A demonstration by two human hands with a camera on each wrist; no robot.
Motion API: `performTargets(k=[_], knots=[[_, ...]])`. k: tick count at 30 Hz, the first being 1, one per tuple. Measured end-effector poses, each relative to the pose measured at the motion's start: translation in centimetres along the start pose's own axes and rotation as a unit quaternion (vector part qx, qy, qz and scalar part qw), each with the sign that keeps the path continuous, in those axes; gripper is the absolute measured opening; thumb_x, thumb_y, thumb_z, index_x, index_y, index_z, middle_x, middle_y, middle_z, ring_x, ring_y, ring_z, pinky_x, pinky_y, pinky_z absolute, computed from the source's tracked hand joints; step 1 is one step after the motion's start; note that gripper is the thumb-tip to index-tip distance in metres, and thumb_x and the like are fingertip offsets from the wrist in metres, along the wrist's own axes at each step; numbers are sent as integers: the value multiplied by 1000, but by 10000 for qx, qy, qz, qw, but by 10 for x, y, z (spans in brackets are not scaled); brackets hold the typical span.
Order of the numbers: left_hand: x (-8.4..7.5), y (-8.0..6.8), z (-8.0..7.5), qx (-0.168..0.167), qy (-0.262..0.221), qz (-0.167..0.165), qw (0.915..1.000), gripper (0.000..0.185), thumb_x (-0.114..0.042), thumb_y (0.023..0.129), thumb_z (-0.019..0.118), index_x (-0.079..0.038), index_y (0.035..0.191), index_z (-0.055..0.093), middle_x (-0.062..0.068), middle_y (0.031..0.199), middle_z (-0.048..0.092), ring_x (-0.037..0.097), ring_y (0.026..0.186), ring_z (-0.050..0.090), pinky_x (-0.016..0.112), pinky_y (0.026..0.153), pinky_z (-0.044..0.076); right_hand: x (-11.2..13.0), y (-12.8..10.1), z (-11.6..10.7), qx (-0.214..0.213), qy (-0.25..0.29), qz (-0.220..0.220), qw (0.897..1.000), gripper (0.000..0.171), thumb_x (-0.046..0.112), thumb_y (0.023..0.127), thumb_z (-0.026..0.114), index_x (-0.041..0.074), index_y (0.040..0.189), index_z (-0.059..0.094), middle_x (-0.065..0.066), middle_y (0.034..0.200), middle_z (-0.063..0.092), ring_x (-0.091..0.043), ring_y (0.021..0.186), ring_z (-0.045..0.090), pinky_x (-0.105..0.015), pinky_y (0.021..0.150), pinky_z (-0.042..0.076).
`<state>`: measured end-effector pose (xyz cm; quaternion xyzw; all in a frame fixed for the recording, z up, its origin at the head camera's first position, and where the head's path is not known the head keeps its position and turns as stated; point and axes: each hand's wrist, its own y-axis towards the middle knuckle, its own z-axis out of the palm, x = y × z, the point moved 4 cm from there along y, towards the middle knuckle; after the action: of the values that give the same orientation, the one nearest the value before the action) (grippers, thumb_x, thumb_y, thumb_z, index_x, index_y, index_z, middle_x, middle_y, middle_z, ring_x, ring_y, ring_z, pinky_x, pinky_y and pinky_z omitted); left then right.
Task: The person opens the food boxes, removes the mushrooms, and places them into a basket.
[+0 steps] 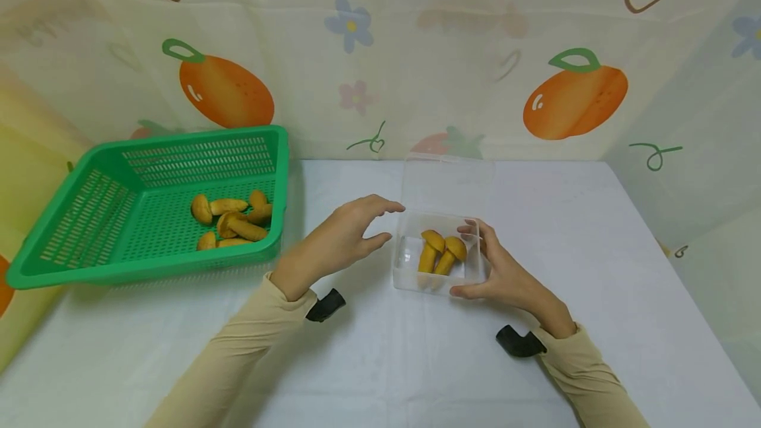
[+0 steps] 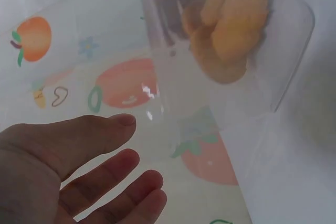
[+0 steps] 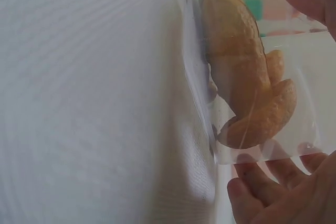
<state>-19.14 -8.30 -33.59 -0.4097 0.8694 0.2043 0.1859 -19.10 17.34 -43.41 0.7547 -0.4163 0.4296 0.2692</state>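
Note:
A clear plastic box (image 1: 436, 284) stands on the white cloth, its see-through lid (image 1: 447, 183) raised at the back. Two yellow-brown mushrooms (image 1: 433, 249) lie side by side inside. My right hand (image 1: 505, 273) grips the box's right end, thumb at the front corner and fingers round the back right; in the right wrist view, fingertips (image 3: 275, 150) touch the clear wall. Just left of the box is my left hand (image 1: 345, 233), thumb and fingers spread apart with nothing held. The left wrist view shows that hand (image 2: 105, 182) with a gap between thumb and fingers.
On the left stands a green plastic basket (image 1: 127, 273) with several mushrooms (image 1: 234, 223) gathered at its right end. A printed curtain (image 1: 404, 84) hangs behind the table. Each sleeve has a black piece (image 1: 326, 306) at the cuff.

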Motion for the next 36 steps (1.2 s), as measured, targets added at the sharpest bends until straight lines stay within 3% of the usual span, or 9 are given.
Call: performTargets(k=[13, 24, 36], knots=[[-14, 13, 21, 436, 197, 36, 9989, 44, -9, 92, 70, -9, 134, 59, 5, 133, 62, 22, 122, 59, 36, 102, 52, 3, -3, -1, 118, -101, 89, 9998, 117, 23, 76, 87, 10, 156, 3, -18, 159, 22, -39, 150, 18, -67, 119, 14], [-22, 21, 31, 532, 362, 353, 9973, 44, -8, 91, 71, -9, 134, 59, 4, 131, 63, 22, 122, 59, 34, 103, 51, 6, -4, -2, 49, 6, 161, 9999, 118, 25, 76, 86, 12, 157, 2, -12, 160, 23, -37, 151, 17, -65, 120, 13], [-22, 41, 48, 1118, -5, 208, 9935, 42, -6, 92, 68, -6, 133, 60, 8, 129, 64, 21, 115, 62, 33, 100, 52, 4, -2, -3, 2, 57, 93, 9999, 109, 22, 76, 87, 11, 155, 12, -13, 157, 29, -35, 148, 23, -65, 120, 16]])
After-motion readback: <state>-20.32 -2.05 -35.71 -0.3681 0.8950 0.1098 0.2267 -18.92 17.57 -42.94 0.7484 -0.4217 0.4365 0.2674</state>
